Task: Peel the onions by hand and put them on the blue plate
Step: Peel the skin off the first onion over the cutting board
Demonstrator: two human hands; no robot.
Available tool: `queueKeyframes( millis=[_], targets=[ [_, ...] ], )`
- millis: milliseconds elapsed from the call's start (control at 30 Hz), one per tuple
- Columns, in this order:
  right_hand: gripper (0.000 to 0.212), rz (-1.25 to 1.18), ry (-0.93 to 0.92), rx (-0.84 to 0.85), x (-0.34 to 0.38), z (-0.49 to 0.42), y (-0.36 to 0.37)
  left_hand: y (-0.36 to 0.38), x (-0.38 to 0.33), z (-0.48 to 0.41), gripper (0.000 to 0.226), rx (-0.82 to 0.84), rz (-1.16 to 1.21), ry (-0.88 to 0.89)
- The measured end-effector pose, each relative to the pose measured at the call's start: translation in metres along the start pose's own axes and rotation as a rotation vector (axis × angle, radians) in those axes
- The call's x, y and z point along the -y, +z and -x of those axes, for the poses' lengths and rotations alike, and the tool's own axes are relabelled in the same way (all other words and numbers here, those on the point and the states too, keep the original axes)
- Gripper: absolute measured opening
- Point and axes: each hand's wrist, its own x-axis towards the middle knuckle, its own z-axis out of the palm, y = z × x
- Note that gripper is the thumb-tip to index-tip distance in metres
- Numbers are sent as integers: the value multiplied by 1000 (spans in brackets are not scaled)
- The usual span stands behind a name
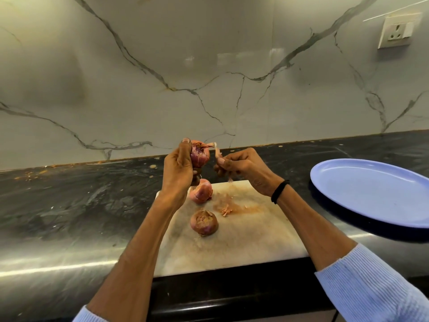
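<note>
Left hand (178, 163): fingers curled round one onion (200, 154), held up at frame centre above the cutting board (243, 240). Right hand (241, 166): fingers pinch a strip of skin (217, 151) joined at the onion's top.

Risk: the thin strip may tear short and leave skin behind. A hard pull could also jerk the onion loose onto the two unpeeled onions (204, 222) below.

The blue plate (371, 191), right of frame, carries no onion.

The surface (81, 201) is dark stone with scraps along the back. Behind it is a veined marble wall (209, 66), with a socket (394, 31) upper right.
</note>
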Motion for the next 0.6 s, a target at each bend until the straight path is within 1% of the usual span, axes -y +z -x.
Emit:
queueKeyframes(
  millis=[33,100,133,200,267,333,400,600],
  targets=[
    [22,59,-22,-18,-1,0,1,0,0,0,46,-4,-16,13],
    [9,137,-96,-66,-2,-2,3,1,-1,1,44,-22,-63,53],
    [11,164,-151,-104,-1,-2,4,1,-1,1,43,-34,-87,70],
    [25,253,-303,-195,-1,-3,9,2,-2,1,43,-56,-112,84],
    [32,411,-483,-262,-3,-4,15,1,0,0,45,-64,-177,115],
    [36,598,-630,-301,-8,-6,19,-1,3,-2,46,-64,-279,150],
    [34,696,-685,-312,-10,-7,19,-1,4,-2,43,-50,-326,153],
    [8,727,-734,-355,-11,-8,18,2,4,2,40,25,-400,159]
  ],
)
